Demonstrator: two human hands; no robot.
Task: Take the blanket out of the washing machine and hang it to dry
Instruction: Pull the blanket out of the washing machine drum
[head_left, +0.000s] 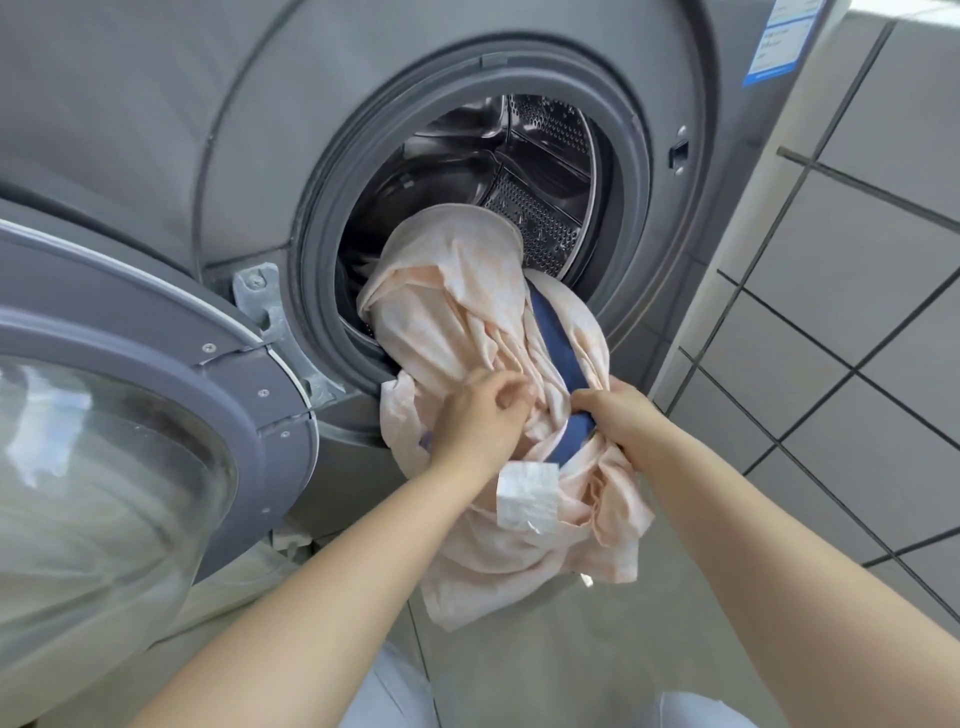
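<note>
A pale peach blanket (457, 301) with a dark blue band spills out of the round opening of a grey front-loading washing machine (171, 119). Part of it is still inside the steel drum (540, 171), and the rest hangs down over the rubber door seal towards the floor. A white care label (527, 496) dangles from the hanging part. My right hand (623, 421) grips a bunched fold of the blanket by the blue band. My left hand (478, 415) is against the cloth beside it, fingers curled, pinching a fold.
The machine's door (156, 415) with its glass bowl stands swung open at the left, close to my left arm. A tiled wall (857, 312) runs along the right. Grey floor (545, 665) lies below the hanging cloth.
</note>
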